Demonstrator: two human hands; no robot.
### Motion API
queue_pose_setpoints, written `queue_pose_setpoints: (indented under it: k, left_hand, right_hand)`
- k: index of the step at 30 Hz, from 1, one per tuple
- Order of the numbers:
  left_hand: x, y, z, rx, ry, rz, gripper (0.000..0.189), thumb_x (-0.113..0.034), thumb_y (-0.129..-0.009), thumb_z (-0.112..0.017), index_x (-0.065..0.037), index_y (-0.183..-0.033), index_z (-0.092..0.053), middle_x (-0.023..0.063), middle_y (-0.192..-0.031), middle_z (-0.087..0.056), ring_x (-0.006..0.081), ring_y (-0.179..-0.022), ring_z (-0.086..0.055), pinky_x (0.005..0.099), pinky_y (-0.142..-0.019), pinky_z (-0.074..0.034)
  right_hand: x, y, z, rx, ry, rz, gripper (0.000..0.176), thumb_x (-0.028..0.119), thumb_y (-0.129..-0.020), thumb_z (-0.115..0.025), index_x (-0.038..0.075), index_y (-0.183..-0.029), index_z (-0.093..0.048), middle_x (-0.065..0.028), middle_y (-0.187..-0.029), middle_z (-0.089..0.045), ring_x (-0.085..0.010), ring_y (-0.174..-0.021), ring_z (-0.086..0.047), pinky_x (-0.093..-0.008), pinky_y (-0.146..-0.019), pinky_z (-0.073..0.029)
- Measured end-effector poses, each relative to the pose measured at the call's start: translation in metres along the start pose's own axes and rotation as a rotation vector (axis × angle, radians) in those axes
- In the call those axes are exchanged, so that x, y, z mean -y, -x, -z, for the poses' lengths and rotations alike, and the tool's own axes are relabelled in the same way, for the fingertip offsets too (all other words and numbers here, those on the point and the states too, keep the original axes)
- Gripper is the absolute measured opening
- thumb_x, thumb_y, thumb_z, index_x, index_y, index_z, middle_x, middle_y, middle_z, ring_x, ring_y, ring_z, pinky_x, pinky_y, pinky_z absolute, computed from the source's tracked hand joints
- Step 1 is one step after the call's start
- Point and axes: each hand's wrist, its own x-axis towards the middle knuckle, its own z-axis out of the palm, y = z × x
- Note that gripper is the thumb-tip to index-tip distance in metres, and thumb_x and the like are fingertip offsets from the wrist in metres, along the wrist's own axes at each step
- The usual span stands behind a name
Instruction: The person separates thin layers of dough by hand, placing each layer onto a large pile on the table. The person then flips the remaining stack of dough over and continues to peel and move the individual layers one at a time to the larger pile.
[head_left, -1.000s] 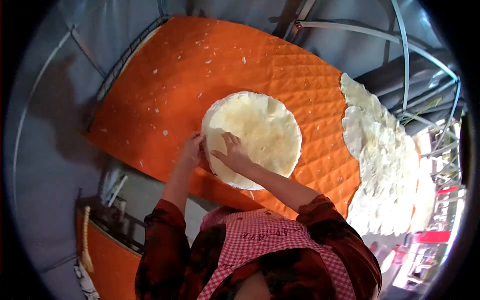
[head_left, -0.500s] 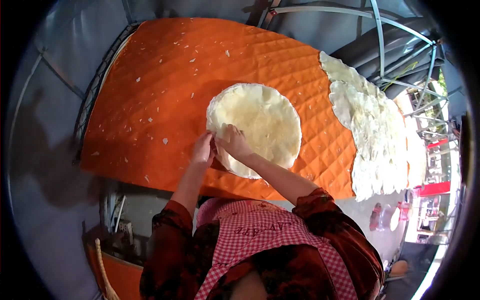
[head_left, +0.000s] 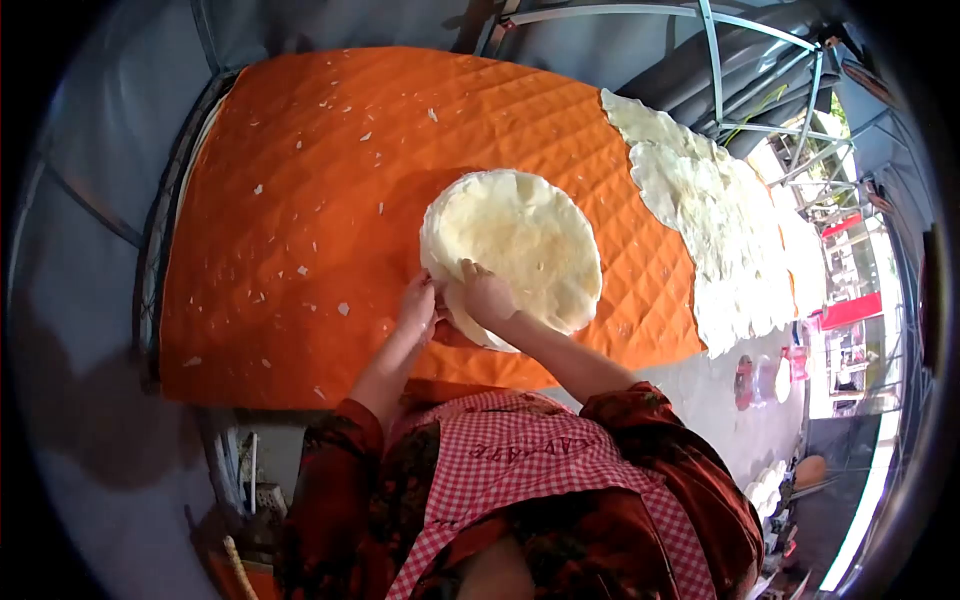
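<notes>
A round stack of thin pale flatbread [head_left: 535, 235] lies on the orange quilted cloth [head_left: 300, 190], its near left rim bent up a little. At that rim my left hand [head_left: 418, 308] pinches the edge, fingers closed on it. My right hand [head_left: 488, 296] rests over the lower left part of the bread, fingers curled in and gripping near the same edge. The two hands are close together, and the fingertips of the right are partly hidden.
Overlapping sheets of flatbread [head_left: 705, 220] cover the right end of the cloth. Small white flakes [head_left: 343, 309] are scattered over its left half. A metal frame [head_left: 715, 70] rises at the back right, and grey sheeting [head_left: 80, 300] hangs on the left.
The whole view has shifted a little, with the right-hand sheets now further left. Both hands have come slightly lower along the bread's left rim, which looks more raised.
</notes>
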Motion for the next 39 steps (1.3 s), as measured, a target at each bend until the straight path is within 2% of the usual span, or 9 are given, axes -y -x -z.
queue_pose_setpoints:
  k: [4, 7, 10, 13, 16, 21, 28, 34, 39]
  left_hand:
    - [0.006, -0.018, 0.014, -0.012, 0.105, 0.133, 0.035, -0.029, -0.094, -0.048, -0.006, -0.119, -0.049, 0.0096, -0.108, -0.057, 0.0206, -0.093, -0.059, 0.0356, -0.074, -0.051]
    - [-0.006, -0.026, 0.001, -0.035, 0.110, -0.009, 0.038, -0.034, -0.095, -0.048, -0.006, -0.121, -0.049, 0.0093, -0.110, -0.057, 0.0212, -0.099, -0.056, 0.0363, -0.080, -0.049]
    - [-0.011, -0.032, -0.005, -0.173, 0.130, 0.058, 0.039, -0.037, -0.095, -0.048, -0.005, -0.117, -0.054, 0.0066, -0.099, -0.060, 0.0187, -0.084, -0.057, 0.0316, -0.071, -0.048]
    - [-0.004, -0.040, 0.002, -0.110, 0.123, 0.050, 0.041, -0.038, -0.095, -0.048, -0.004, -0.116, -0.054, 0.0064, -0.101, -0.060, 0.0183, -0.084, -0.057, 0.0325, -0.070, -0.048]
    - [-0.008, -0.032, -0.003, -0.135, 0.202, 0.081, 0.035, -0.031, -0.094, -0.050, -0.003, -0.114, -0.054, 0.0070, -0.101, -0.060, 0.0181, -0.085, -0.057, 0.0333, -0.067, -0.048]
    - [-0.017, -0.034, -0.002, -0.085, -0.056, 0.033, 0.026, -0.012, -0.088, -0.051, -0.003, -0.111, -0.055, 0.0087, -0.101, -0.061, 0.0185, -0.084, -0.058, 0.0318, -0.067, -0.048]
    - [-0.007, -0.038, -0.003, -0.092, -0.056, -0.099, 0.033, 0.008, -0.078, -0.049, 0.003, -0.110, -0.055, 0.0106, -0.102, -0.061, 0.0193, -0.085, -0.060, 0.0312, -0.074, -0.049]
    - [-0.007, -0.035, 0.005, -0.053, -0.196, -0.070, 0.035, 0.004, -0.084, -0.051, 0.002, -0.119, -0.051, 0.0113, -0.112, -0.060, 0.0224, -0.099, -0.058, 0.0339, -0.085, -0.048]
    - [-0.023, -0.025, -0.013, -0.115, -0.272, 0.010, 0.028, 0.000, -0.085, -0.056, 0.001, -0.112, -0.055, 0.0090, -0.107, -0.061, 0.0193, -0.092, -0.058, 0.0326, -0.077, -0.048]
  right_hand:
    - [0.012, 0.005, 0.018, 0.054, -0.012, -0.028, 0.053, 0.024, -0.083, -0.055, -0.001, -0.129, -0.044, -0.0242, -0.117, -0.057, -0.0379, -0.100, -0.059, -0.0424, -0.084, -0.049]
    - [0.019, 0.008, 0.030, 0.098, -0.078, -0.056, 0.054, 0.026, -0.083, -0.057, 0.000, -0.129, -0.045, -0.0236, -0.120, -0.055, -0.0378, -0.107, -0.056, -0.0423, -0.089, -0.046]
    - [0.001, 0.009, 0.024, 0.074, -0.180, 0.002, 0.056, 0.029, -0.082, -0.059, 0.001, -0.128, -0.046, -0.0231, -0.124, -0.053, -0.0372, -0.113, -0.052, -0.0414, -0.095, -0.043]
    - [-0.012, 0.008, 0.021, 0.063, -0.270, 0.009, 0.057, 0.032, -0.082, -0.061, 0.000, -0.127, -0.048, -0.0233, -0.125, -0.052, -0.0365, -0.116, -0.050, -0.0403, -0.098, -0.040]
    - [-0.017, 0.006, 0.021, 0.052, -0.319, -0.021, 0.059, 0.034, -0.081, -0.063, 0.000, -0.127, -0.048, -0.0240, -0.125, -0.052, -0.0368, -0.115, -0.050, -0.0402, -0.098, -0.040]
    - [-0.002, 0.001, 0.030, 0.132, -0.300, -0.193, 0.062, 0.035, -0.083, -0.058, -0.002, -0.130, -0.044, -0.0265, -0.122, -0.054, -0.0391, -0.109, -0.055, -0.0424, -0.095, -0.042]
    - [0.040, -0.011, 0.030, 0.117, 0.098, -0.186, 0.055, 0.029, -0.086, -0.048, -0.008, -0.126, -0.041, -0.0265, -0.106, -0.059, -0.0387, -0.097, -0.060, -0.0442, -0.084, -0.048]
    - [0.003, -0.024, 0.015, 0.150, -0.016, -0.104, 0.042, 0.032, -0.087, -0.048, -0.005, -0.106, -0.053, -0.0246, -0.087, -0.064, -0.0375, -0.088, -0.063, -0.0451, -0.076, -0.050]
    - [0.030, -0.022, 0.042, 0.198, -0.033, -0.212, 0.053, 0.045, -0.088, -0.048, -0.006, -0.104, -0.053, -0.0269, -0.091, -0.063, -0.0389, -0.089, -0.062, -0.0457, -0.078, -0.048]
